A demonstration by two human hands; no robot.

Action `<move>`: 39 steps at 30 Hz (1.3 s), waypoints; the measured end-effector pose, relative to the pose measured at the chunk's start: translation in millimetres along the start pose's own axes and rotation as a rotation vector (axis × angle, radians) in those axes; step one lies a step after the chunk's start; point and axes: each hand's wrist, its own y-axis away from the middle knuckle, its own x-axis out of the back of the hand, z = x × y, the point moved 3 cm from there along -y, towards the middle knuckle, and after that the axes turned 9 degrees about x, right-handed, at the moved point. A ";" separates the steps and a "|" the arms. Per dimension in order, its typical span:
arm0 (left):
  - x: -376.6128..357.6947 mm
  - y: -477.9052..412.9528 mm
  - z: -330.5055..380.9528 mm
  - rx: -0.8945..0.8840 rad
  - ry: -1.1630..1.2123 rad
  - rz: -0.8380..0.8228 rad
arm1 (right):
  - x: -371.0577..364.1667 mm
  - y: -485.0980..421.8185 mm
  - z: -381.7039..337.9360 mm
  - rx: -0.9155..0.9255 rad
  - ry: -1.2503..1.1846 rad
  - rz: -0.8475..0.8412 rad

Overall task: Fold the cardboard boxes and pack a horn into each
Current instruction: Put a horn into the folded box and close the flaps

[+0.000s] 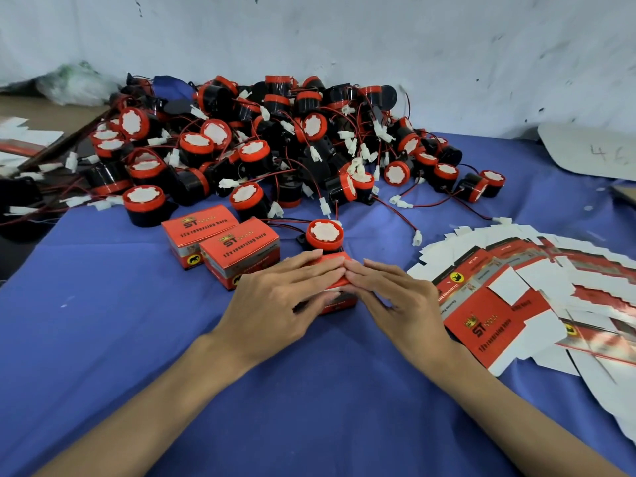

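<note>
A red cardboard box (339, 301) stands on the blue cloth in the middle. My left hand (275, 304) and my right hand (399, 297) both lie on it, fingers flat over its top, thumbs against its near side. Most of the box is hidden under my fingers. A single horn (324, 234), black with a red cap and white centre, sits just behind the box. Two closed red boxes (237, 251) printed "12v reversing horn" stand to the left. Flat unfolded boxes (499, 304) fan out on the right.
A big heap of several horns (261, 142) with red-black wires and white plugs fills the back of the table. A white wall (309, 36) rises behind. A white sheet (592, 149) lies at the far right, and papers (27, 136) at the far left.
</note>
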 end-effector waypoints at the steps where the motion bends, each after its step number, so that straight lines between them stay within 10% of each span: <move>1: -1.3 -0.3 0.6 -0.012 0.015 0.001 | 1.2 1.1 -0.1 0.024 0.011 -0.001; 11: -0.7 -14.7 -11.7 0.308 0.523 -0.181 | -0.1 1.8 5.5 0.000 -0.033 -0.050; 21: 2.6 -4.4 -11.3 0.019 0.174 -0.155 | 3.5 -0.4 5.0 -0.106 -0.144 -0.054; 39: -11.8 -0.7 -16.4 0.043 0.252 -0.279 | 7.4 -4.9 18.7 -0.420 -0.531 -0.134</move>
